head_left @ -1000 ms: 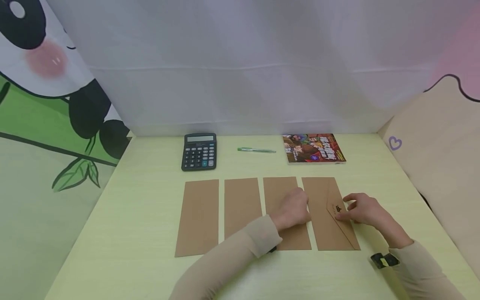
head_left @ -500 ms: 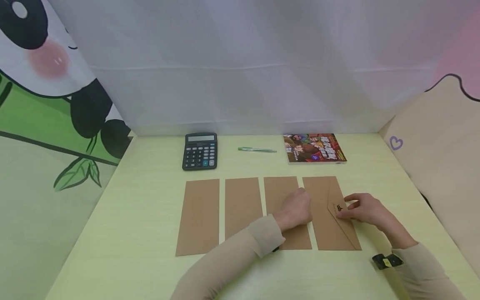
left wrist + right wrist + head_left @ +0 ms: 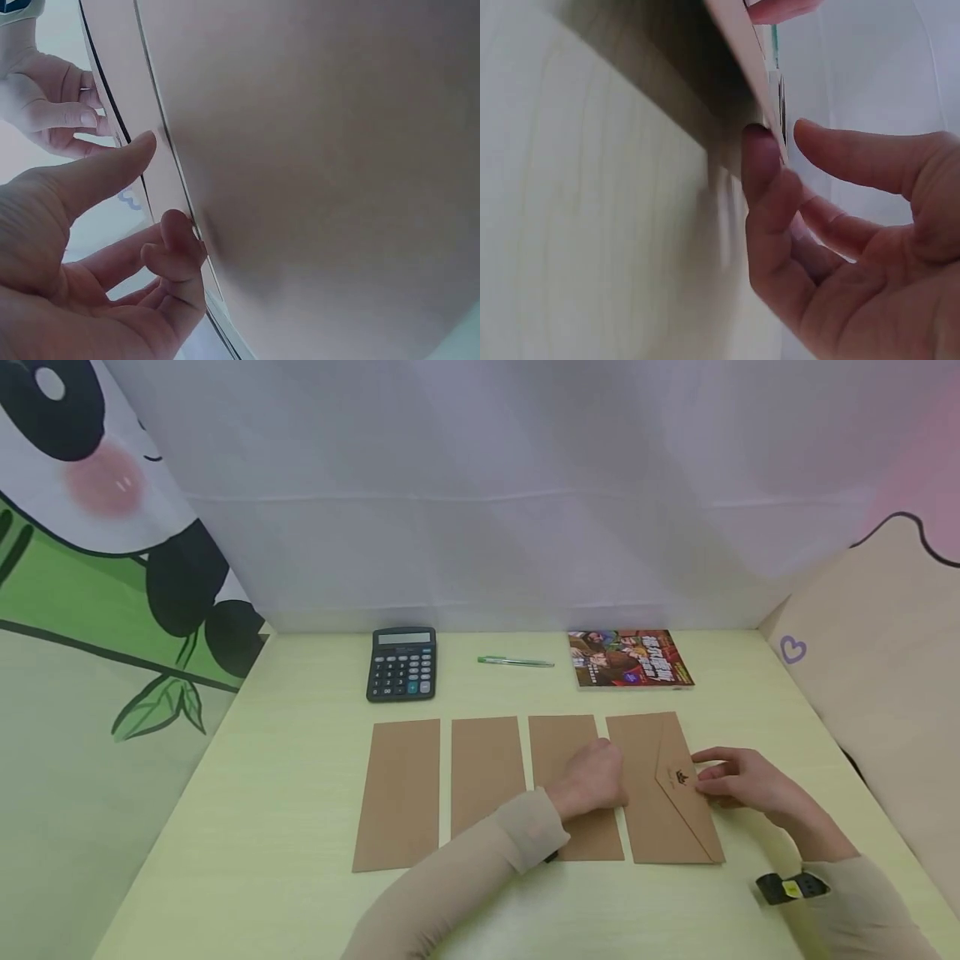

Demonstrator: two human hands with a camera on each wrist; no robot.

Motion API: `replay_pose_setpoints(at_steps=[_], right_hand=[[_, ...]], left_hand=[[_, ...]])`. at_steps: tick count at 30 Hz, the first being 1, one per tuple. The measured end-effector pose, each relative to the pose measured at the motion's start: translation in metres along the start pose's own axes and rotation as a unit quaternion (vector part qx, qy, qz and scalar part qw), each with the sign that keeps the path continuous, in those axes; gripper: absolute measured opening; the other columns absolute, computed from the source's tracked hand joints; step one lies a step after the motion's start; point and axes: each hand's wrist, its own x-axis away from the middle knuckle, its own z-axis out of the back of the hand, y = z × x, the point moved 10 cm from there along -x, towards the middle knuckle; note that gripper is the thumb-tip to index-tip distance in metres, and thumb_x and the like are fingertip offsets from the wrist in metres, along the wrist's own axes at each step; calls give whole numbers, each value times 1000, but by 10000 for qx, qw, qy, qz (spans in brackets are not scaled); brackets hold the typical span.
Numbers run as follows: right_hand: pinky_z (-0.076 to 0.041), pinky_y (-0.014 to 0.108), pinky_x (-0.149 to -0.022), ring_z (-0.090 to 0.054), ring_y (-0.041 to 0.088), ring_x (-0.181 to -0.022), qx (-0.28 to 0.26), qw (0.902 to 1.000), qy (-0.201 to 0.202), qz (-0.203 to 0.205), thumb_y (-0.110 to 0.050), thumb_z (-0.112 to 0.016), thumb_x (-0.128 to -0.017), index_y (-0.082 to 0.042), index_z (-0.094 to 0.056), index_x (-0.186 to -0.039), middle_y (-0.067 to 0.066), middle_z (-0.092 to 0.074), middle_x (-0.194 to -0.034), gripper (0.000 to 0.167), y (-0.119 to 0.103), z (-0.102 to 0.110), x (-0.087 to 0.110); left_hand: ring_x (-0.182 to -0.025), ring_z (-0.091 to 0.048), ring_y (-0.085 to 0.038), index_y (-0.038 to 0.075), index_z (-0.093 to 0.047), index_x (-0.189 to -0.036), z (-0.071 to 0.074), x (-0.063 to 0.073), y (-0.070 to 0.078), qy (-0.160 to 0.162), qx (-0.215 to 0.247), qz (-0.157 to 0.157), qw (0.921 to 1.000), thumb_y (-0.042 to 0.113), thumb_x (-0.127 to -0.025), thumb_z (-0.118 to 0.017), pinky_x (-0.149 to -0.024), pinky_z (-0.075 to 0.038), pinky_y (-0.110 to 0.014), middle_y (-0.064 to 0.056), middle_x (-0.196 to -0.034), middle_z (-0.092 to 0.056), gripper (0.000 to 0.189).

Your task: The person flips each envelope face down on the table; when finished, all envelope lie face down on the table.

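Several brown paper envelopes lie in a row on the table. The rightmost envelope [image 3: 642, 785] shows its pointed flap and a small dark crown print, and its right edge is tilted up over a shadow in the right wrist view. My right hand [image 3: 746, 785] holds that edge, fingers curled under it and the thumb [image 3: 817, 146] close above. My left hand [image 3: 588, 781] reaches over the third envelope [image 3: 555, 739] and holds the rightmost envelope's left edge between thumb [image 3: 139, 154] and curled fingers [image 3: 180, 259]; in the head view its fingertips are hidden.
Two plain envelopes, the first [image 3: 397, 793] and second [image 3: 483, 760], lie to the left, the second partly under my left sleeve. Behind the row are a black calculator [image 3: 402, 664], a green pen [image 3: 516, 662] and a colourful book [image 3: 630, 658]. Fabric panels stand around the table.
My right hand has shifted slightly right, its thumb drawn back from the flap to the envelope's edge, uncovering the crown print. The rightmost envelope has turned slightly. My left hand has barely moved.
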Motion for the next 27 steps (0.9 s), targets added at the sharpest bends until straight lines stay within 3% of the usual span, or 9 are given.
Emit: replay_pose_setpoints(at_steps=[6, 15, 20, 23, 27], right_hand=[[-54, 38, -74, -64, 21, -86, -636, 9976, -135, 231, -1, -57, -93, 15, -35, -135, 16, -63, -102, 50, 1, 5, 0], [-53, 35, -72, -63, 19, -82, -1022, 9905, -601, 693, -9, -47, -100, 17, -28, -136, 14, -65, -106, 49, -1, 3, 1], [-52, 36, -77, -64, 23, -91, -1082, 9846, -887, 1051, -15, -41, -103, 14, -28, -138, 12, -64, -112, 47, -8, -2, -2], [-51, 35, -80, -63, 22, -98, -1279, 9784, -1055, 1238, -12, -43, -102, 12, -28, -139, 9, -65, -115, 47, -10, -4, -3], [-50, 35, -84, -62, 22, -104, -1593, 9665, -1434, 1413, -3, -44, -100, 12, -17, -143, 11, -63, -119, 53, -11, -11, -5]], left_hand=[[-65, -44, -11, 12, -56, -59, 0, 0, 3, -78, 78, -87, 9999, 28, -70, -84, -51, -37, -22, 2, -75, -48, 34], [-41, -23, -6, 14, -43, -50, -3, 3, 10, -272, 1065, -231, 9937, 30, -80, -77, -40, -19, -21, 6, -48, -22, 49], [-40, -25, -4, 15, -49, -51, -4, 3, 13, -306, 1231, -187, 9917, 33, -86, -71, -40, -20, -20, 9, -45, -27, 45], [-44, -34, -4, 15, -62, -63, -4, 3, 15, -342, 1372, -166, 9898, 37, -88, -67, -42, -27, -19, 9, -49, -39, 35], [-61, -48, -2, 14, -73, -101, -4, 3, 16, -361, 1613, -99, 9862, 42, -90, -64, -54, -38, -17, 10, -79, -64, 31]])
